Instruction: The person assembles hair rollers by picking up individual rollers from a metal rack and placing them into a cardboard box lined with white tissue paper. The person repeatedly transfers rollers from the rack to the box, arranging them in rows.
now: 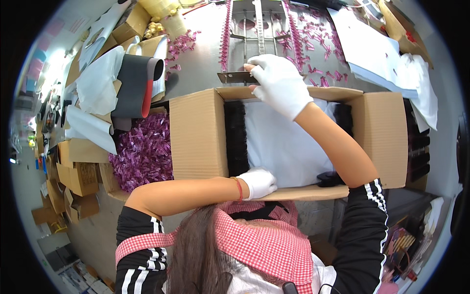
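An open cardboard box sits mid-view, plain brown and corrugated, its flaps folded out at 9 and 3 o'clock. A smooth, slightly creased white sheet covers most of its inside, with glossy black furry material showing along both sides. The person's left grip, white-gloved, is curled low over the box's rim at 7 o'clock; whether it clasps anything cannot be told. The right grip, gloved with bare fingertips, is bent at 12 o'clock above a metal rack's near plate; its contact is unclear. Shiny purple pieces are heaped at 9 o'clock.
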The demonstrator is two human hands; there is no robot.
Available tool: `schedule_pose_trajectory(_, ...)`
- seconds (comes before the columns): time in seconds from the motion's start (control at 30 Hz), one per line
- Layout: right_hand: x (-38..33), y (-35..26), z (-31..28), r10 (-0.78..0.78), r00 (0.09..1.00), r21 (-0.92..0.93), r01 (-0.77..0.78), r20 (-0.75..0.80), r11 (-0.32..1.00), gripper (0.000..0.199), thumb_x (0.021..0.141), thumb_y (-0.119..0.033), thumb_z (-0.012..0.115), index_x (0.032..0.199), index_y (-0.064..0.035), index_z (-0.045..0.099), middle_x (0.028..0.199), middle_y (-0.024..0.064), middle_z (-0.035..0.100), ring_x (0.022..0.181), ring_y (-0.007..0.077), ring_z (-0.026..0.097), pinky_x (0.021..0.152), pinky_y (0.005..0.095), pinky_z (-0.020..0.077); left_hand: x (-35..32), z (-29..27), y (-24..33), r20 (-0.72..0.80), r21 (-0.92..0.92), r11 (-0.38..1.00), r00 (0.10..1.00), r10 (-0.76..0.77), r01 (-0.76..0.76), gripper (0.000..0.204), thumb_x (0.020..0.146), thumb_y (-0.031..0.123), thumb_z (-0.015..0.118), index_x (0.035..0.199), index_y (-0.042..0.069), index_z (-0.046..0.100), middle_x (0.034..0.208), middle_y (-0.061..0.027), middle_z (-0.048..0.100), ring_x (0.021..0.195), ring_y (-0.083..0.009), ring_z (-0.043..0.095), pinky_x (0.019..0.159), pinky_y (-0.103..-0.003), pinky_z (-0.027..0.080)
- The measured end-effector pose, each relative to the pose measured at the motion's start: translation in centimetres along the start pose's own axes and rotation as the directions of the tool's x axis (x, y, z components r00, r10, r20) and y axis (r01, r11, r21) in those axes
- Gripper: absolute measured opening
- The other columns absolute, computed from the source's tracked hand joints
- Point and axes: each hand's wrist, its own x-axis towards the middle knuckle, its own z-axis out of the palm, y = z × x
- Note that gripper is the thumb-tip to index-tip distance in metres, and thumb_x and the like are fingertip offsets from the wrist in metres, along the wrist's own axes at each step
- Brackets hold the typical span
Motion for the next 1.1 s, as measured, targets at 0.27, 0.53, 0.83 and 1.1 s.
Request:
schedule_pose_trajectory(0.27, 3.3, 3.0, 1.3, -0.168, 0.934, -0.212, 0.242, 0.316, 0.947, 0.039, 0.079, -0.048, 0.071, 0.077, -0.0087, 0.074, 0.086, 0.0069, 0.066, 0.099, 0.0240, 0.058, 0.092, 0.0373, 0.0414, 0.0, 0.7, 0.0, -0.070, 0.036, 0.997, 0.995, 0.076, -0.073, 0.033, 0.097, 0.030, 0.055, 0.097, -0.001, 0.063, 0.099, -0.0190, 0.062, 0.093, -0.0387, 0.062, 0.087, -0.046, 0.050)
schedule_pose_trajectory(0.53, 7.1, 5.6, -3.2, -0.260, 0.947, -0.163, 0.291, 0.188, 0.943, 0.029, 0.076, -0.036, 0.072, 0.070, -0.0077, 0.068, 0.073, 0.0090, 0.063, 0.080, 0.0286, 0.060, 0.076, 0.0404, 0.0470, -0.9, -3.0, -0.3, -0.149, -0.292, 0.949, 0.986, 0.074, -0.116, 0.035, 0.097, 0.032, 0.052, 0.119, 0.006, 0.062, 0.118, -0.0187, 0.061, 0.117, -0.0355, 0.055, 0.102, -0.044, 0.043)
schedule_pose_trajectory(0.83, 6.2, -0.1, -14.4, 0.465, 0.849, 0.838, -0.049, -0.252, 0.544, 0.032, 0.106, -0.029, 0.047, 0.103, -0.0005, 0.061, 0.084, 0.0038, 0.062, 0.078, 0.0128, 0.057, 0.081, 0.0321, 0.0498, -7.9, -21.8, 0.7, -0.905, 0.378, 0.892, -0.104, 0.412, 0.250, 0.123, 0.065, 0.050, 0.083, 0.152, 0.001, 0.012, 0.155, -0.0329, 0.016, 0.141, -0.0561, 0.017, 0.113, -0.064, 0.017)
schedule_pose_trajectory(1.1, 5.6, -3.6, -10.9, 0.581, 0.794, 0.957, 0.004, -0.179, 0.289, 0.061, 0.097, -0.065, 0.042, 0.098, -0.0064, 0.058, 0.081, 0.0020, 0.052, 0.089, 0.0191, 0.056, 0.086, 0.0389, 0.0449, -18.8, -24.1, 2.3, -0.768, 0.599, 0.731, -0.024, 0.640, 0.327, 0.091, 0.056, 0.015, 0.068, 0.141, 0.001, 0.038, 0.123, -0.0192, 0.047, 0.112, -0.0379, 0.045, 0.103, -0.049, 0.034)
